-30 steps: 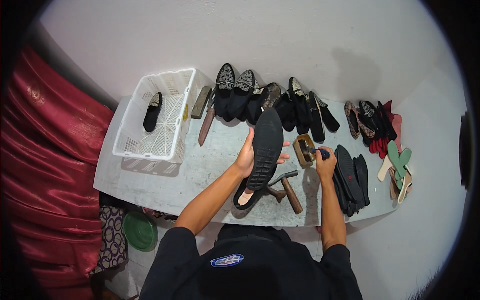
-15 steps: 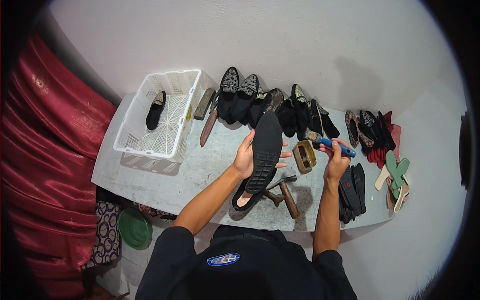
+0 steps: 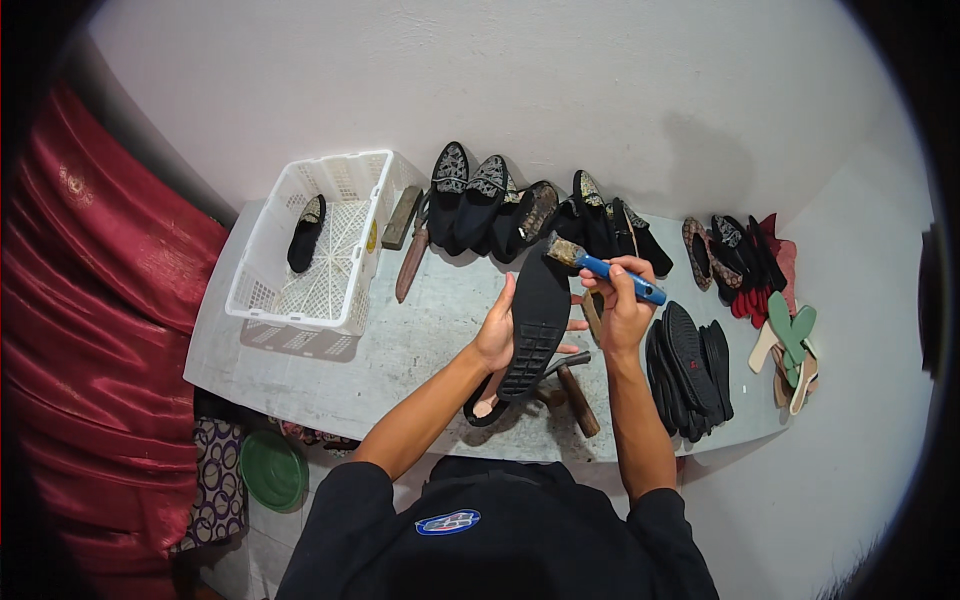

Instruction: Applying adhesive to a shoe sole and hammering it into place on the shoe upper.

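Note:
A black shoe sole (image 3: 541, 312) stands tilted in my left hand (image 3: 494, 338), its treaded heel toward me. The thumb lies along its left edge, and spread fingertips show past its right edge. My right hand (image 3: 624, 312) is closed around the blue handle of a paintbrush (image 3: 612, 272). The brush's stained bristles are at the toe end of the sole; whether they touch it I cannot tell. Behind my right hand, a small glue-stained tin (image 3: 593, 314) is mostly hidden. Below the sole lies a black shoe (image 3: 484, 410) with a pinkish inside, partly covered.
A hammer (image 3: 579, 402) lies near the table's front edge. Stacked black soles (image 3: 684, 365) are at the right, with green and cream insoles (image 3: 790, 330) beyond. Several patterned black shoes (image 3: 485, 200) line the wall. A white basket (image 3: 345, 322) holds one shoe, beside a brown-handled tool (image 3: 411, 265).
My right hand has brought the brush left, from beside the tin to the toe end of the sole. The sole has stayed in my left hand, tilting slightly.

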The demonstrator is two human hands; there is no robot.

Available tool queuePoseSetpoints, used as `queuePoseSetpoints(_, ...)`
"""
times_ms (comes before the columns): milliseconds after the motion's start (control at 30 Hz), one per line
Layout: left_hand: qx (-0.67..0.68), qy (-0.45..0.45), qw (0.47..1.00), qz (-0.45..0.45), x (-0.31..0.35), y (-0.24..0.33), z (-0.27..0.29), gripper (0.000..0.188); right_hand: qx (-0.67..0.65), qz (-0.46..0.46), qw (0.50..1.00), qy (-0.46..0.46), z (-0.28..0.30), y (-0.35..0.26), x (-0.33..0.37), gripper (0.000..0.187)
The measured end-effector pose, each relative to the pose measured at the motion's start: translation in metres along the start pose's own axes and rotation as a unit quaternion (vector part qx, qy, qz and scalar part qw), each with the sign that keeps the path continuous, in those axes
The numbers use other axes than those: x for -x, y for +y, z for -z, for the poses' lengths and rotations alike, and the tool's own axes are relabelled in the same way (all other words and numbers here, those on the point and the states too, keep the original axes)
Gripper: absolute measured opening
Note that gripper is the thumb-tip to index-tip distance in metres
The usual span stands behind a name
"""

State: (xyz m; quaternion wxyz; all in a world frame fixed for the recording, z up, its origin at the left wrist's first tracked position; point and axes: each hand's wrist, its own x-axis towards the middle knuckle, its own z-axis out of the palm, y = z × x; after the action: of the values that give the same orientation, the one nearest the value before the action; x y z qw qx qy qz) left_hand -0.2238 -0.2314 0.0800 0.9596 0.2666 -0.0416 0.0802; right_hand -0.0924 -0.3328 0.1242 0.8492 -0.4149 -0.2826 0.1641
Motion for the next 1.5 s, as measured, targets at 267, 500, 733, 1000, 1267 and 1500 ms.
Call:
queuePoseSetpoints(267, 0.041, -0.031, 0.999, -0.008, 0.002, 0.004, 0.011, 0.094, 0.062, -0.038, 0.995, -0.064, -0.011, -0.007, 0.035, 0.008)
queuePoseSetpoints(500, 0.032, -0.026, 0.999, -0.018, 0.002, 0.006, -0.001, 0.092, -0.02, -0.038, 0.999, 0.025, -0.002, -0.017, 0.01, 0.011)
queuePoseSetpoints(733, -0.053, -0.014, 0.998, -0.012, 0.001, 0.003, -0.013, 0.085, -0.01, -0.008, 0.999, 0.047, -0.005, -0.007, 0.005, 0.014)
queuePoseSetpoints(1000, -0.043, 0.04, 0.998, 0.001, 0.007, 0.003, 0.001, 0.095, -0.011, -0.071, 0.996, -0.045, 0.012, 0.001, 0.031, 0.008)
queuePoseSetpoints(1267, -0.055, 0.013, 0.998, -0.025, 0.001, -0.003, -0.004, 0.09, -0.08, -0.035, 0.995, 0.049, 0.011, -0.008, 0.004, 0.012)
queuePoseSetpoints(1500, -0.042, 0.051, 0.998, 0.008, 0.002, 0.002, -0.003, 0.084, -0.046, -0.032, 0.998, -0.025, 0.012, 0.003, 0.023, 0.008)
